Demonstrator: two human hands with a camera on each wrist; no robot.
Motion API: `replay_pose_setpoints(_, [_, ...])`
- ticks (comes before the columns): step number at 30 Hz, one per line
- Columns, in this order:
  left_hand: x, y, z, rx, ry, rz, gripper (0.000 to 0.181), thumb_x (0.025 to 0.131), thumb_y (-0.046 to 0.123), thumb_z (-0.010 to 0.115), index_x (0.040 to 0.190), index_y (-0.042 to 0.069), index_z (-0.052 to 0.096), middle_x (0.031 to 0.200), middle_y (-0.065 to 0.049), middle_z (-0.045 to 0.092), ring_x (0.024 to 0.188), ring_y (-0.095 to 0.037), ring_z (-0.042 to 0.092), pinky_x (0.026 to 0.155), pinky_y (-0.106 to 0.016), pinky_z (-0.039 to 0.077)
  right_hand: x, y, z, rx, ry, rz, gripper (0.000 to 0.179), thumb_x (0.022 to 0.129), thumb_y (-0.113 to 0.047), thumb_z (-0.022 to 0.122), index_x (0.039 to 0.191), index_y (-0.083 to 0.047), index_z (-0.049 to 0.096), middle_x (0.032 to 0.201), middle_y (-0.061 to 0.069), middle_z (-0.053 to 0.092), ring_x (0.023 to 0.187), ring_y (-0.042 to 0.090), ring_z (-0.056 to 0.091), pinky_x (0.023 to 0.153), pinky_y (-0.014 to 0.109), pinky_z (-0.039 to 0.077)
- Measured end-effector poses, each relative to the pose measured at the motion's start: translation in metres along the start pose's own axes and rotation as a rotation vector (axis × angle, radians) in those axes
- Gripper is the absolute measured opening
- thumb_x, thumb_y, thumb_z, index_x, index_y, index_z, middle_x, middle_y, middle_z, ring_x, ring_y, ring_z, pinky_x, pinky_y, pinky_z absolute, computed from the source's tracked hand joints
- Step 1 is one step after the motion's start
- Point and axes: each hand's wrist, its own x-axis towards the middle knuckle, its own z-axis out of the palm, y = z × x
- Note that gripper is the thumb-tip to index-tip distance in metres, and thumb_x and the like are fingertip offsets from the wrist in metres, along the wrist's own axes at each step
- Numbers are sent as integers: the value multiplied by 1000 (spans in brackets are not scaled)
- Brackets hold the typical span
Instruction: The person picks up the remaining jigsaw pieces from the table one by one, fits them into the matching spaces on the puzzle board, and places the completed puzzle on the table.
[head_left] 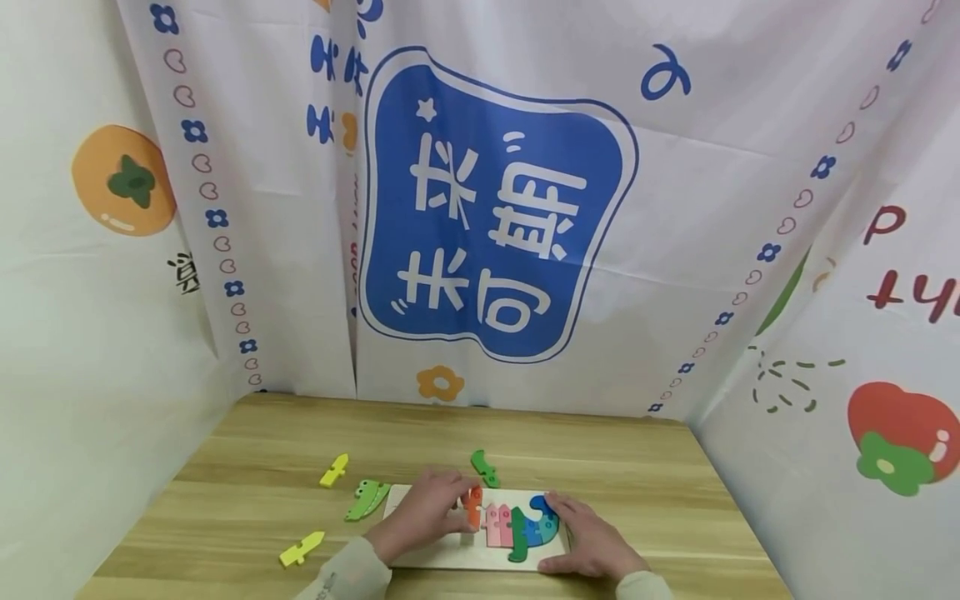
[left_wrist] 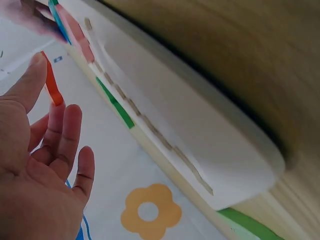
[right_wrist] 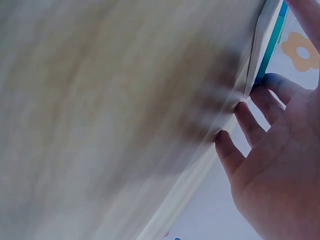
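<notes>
My left hand (head_left: 427, 512) pinches an orange puzzle piece (head_left: 473, 507) between thumb and fingers, over the middle of a white puzzle board (head_left: 442, 557). In the left wrist view the orange piece (left_wrist: 52, 85) is edge-on at the fingertips, raised off the board (left_wrist: 175, 120). Pink pieces (head_left: 498, 525), a green leg piece (head_left: 518, 537) and blue tail pieces (head_left: 543, 521) lie in the board's right half. My right hand (head_left: 592, 537) spans the board's right end, thumb near the front corner. Its loosely extended fingers (right_wrist: 267, 102) touch the edge in the right wrist view.
Left of the board lie a green crocodile-head piece (head_left: 367, 501) and two yellow pieces, one farther back (head_left: 334, 471) and one nearer (head_left: 302, 549). Behind the board is another green piece (head_left: 485, 469). Printed cloth (head_left: 495, 208) hangs around the wooden table (head_left: 622, 454).
</notes>
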Motion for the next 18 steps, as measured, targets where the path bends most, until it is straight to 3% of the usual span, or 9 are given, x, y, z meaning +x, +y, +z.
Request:
replay_pose_setpoints(6, [2, 5, 7, 2, -46, 19, 61, 83, 44, 84, 134, 16, 68, 106, 14, 70, 93, -2, 60, 100, -46, 48, 1, 0, 0, -4, 5, -5, 111, 72, -69, 83, 159, -14, 41, 164, 13, 41, 147, 45, 39, 115, 69, 36])
replay_pose_setpoints(13, [4, 7, 12, 22, -63, 7, 62, 80, 45, 86, 131, 14, 70, 97, 16, 68, 82, 2, 54, 98, -43, 48, 2, 2, 1, -7, 13, -6, 112, 71, -69, 83, 159, -14, 41, 164, 12, 41, 147, 45, 39, 114, 69, 37])
replay_pose_setpoints(18, [4, 7, 15, 37, -71, -12, 61, 79, 46, 87, 129, 14, 71, 95, 15, 68, 83, 0, 54, 95, -41, 49, 0, 1, 0, -9, 15, -12, 111, 72, -68, 84, 159, -14, 41, 164, 12, 41, 147, 44, 40, 114, 68, 37])
